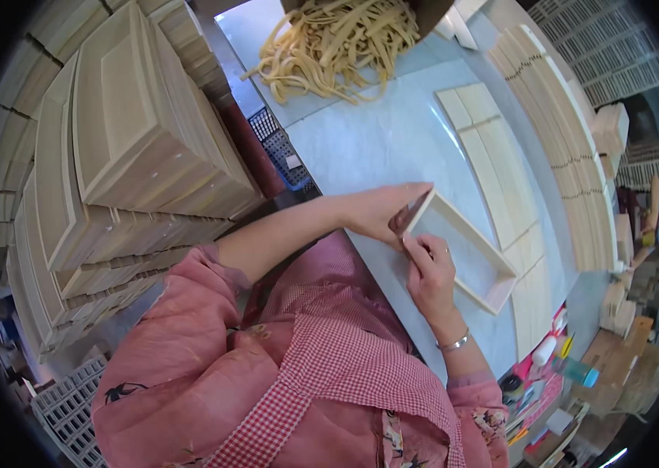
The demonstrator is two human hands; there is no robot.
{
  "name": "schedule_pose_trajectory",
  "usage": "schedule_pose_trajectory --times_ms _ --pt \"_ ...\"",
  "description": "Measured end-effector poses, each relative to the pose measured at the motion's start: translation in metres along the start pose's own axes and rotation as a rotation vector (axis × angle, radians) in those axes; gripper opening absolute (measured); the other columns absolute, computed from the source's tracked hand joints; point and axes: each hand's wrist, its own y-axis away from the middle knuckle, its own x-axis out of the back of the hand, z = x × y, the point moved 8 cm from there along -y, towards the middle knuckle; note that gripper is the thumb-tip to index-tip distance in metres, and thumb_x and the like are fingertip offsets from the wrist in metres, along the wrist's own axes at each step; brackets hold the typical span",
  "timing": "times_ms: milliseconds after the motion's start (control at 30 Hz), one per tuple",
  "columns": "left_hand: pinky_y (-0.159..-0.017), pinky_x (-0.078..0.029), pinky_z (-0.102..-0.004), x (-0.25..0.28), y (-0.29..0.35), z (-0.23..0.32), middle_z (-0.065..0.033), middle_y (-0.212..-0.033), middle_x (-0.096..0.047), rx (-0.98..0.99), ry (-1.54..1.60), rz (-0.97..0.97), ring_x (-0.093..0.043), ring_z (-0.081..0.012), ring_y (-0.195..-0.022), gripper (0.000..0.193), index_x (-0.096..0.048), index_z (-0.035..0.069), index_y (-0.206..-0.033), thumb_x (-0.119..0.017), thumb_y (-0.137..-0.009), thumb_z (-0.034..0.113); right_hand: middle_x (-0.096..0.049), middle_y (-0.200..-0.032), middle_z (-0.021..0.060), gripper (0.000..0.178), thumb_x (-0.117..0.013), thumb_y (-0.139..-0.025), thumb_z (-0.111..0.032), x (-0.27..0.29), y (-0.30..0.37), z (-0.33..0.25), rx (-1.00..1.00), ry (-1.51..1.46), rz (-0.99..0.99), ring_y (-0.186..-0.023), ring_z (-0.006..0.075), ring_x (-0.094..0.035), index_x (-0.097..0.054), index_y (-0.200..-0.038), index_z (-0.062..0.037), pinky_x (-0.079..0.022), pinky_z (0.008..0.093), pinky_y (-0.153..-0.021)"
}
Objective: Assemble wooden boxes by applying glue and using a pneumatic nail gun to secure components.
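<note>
Between my two hands is a pale wooden frame (472, 232), a long rectangle with thin sides, tilted over the work table (376, 129); the table top shows through its middle. My left hand (382, 212) grips the frame's left end, with its fingertips partly hidden behind the wood. At the near left corner, my right hand (431, 274) is closed with thumb and fingers pinched at the frame's edge. Whether something small sits in that pinch is hidden. Just beyond the frame, several thin flat wooden panels (493, 160) lie in rows on the table.
A heap of pale yellow strips (337, 47) spills from a container at the far end. Tall stacks of wooden boxes (127, 117) stand on the left. Stacked wooden slats (551, 132) line the table's right side. A capped bottle (575, 371) lies near the lower right.
</note>
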Motion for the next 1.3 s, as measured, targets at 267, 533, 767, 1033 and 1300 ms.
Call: schedule_pose_trajectory --times_ms 267,533,767,1033,1300 --pt "-0.060 -0.048 -0.0306 -0.002 0.001 -0.012 -0.0069 -0.073 -0.060 0.056 -0.027 -0.091 -0.055 -0.0210 -0.061 0.051 -0.054 0.001 -0.113 -0.078 -0.068 0.000 -0.065 -0.109 0.0135 0.031 -0.067 -0.082 0.000 -0.010 -0.137 -0.002 0.150 -0.040 -0.021 -0.095 0.0300 -0.061 -0.068 -0.113 -0.0006 -0.051 0.0364 -0.085" --pt "-0.075 -0.054 -0.0348 0.007 -0.005 0.000 -0.0219 -0.126 -0.055 -0.112 -0.053 0.068 -0.062 -0.0324 -0.085 0.092 -0.034 -0.002 -0.146 -0.080 -0.066 0.003 -0.070 -0.083 0.0075 0.006 -0.065 -0.079 -0.004 -0.093 -0.239 0.083 0.104 0.161 -0.055 -0.080 0.0281 -0.062 -0.063 -0.084 -0.0028 -0.051 0.0349 -0.075" --pt "-0.075 -0.054 -0.0348 0.003 -0.003 -0.012 -0.0228 -0.135 -0.049 -0.025 -0.018 -0.006 -0.062 -0.0301 -0.088 0.105 -0.021 -0.001 -0.155 -0.079 -0.068 -0.001 -0.055 -0.062 -0.0004 0.007 -0.063 -0.087 -0.006 0.040 -0.191 0.122 -0.394 -0.311 0.259 -0.053 0.0111 -0.045 -0.061 -0.081 -0.0049 -0.041 0.0263 -0.054" --pt "-0.072 -0.053 -0.0332 0.002 -0.003 -0.010 -0.0209 -0.129 -0.056 0.179 0.017 -0.034 -0.062 -0.0271 -0.083 0.111 -0.019 0.004 -0.159 -0.080 -0.067 -0.004 -0.051 -0.063 0.0005 0.009 -0.064 -0.090 -0.010 0.018 -0.101 0.089 -0.441 -0.001 -0.312 -0.057 0.0121 -0.041 -0.063 -0.083 -0.0046 -0.037 0.0281 -0.056" --pt "-0.084 -0.050 -0.0409 0.006 -0.004 0.008 -0.0180 -0.116 -0.064 0.041 -0.284 0.019 -0.062 -0.0351 -0.092 0.100 -0.038 0.002 -0.145 -0.089 -0.061 0.017 -0.054 -0.063 0.0048 0.018 -0.069 -0.090 -0.020 0.026 -0.072 0.057 -0.332 0.125 -0.443 -0.057 0.0203 -0.046 -0.063 -0.082 -0.0053 -0.040 0.0324 -0.059"
